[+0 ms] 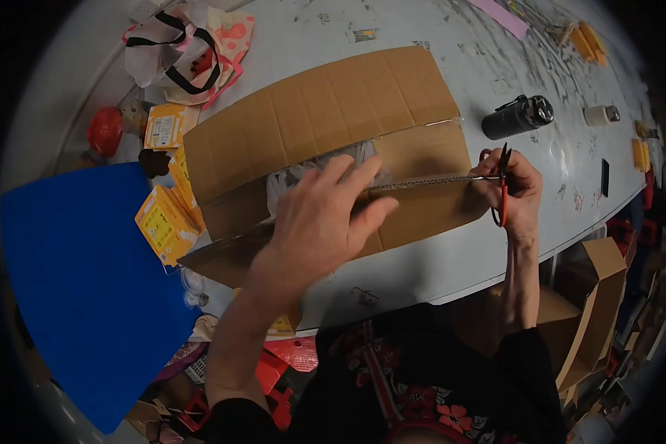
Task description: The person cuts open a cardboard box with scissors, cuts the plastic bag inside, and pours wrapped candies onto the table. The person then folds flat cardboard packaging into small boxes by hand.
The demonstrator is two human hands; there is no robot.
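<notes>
A long cardboard box (333,96) lies on the table with its flaps spread apart. Through the gap shows clear plastic wrapping (277,194); what it wraps cannot be made out. My left hand (322,218) is over the near flap and the opening, fingers stretched and thumb apart, holding nothing. At the box's right end, my right hand (522,192) is closed around scissors (504,194) with red handles and dark metal. Its fingers are also close to the corner of the near flap; whether they touch it is unclear.
Yellow small boxes (164,226) and a blue board (89,281) are at the left. A dark thermos (514,118) lies to the right, with a phone (605,177) beyond. Behind the box sits a plastic bag (192,55). An open carton (592,311) stands below the table edge.
</notes>
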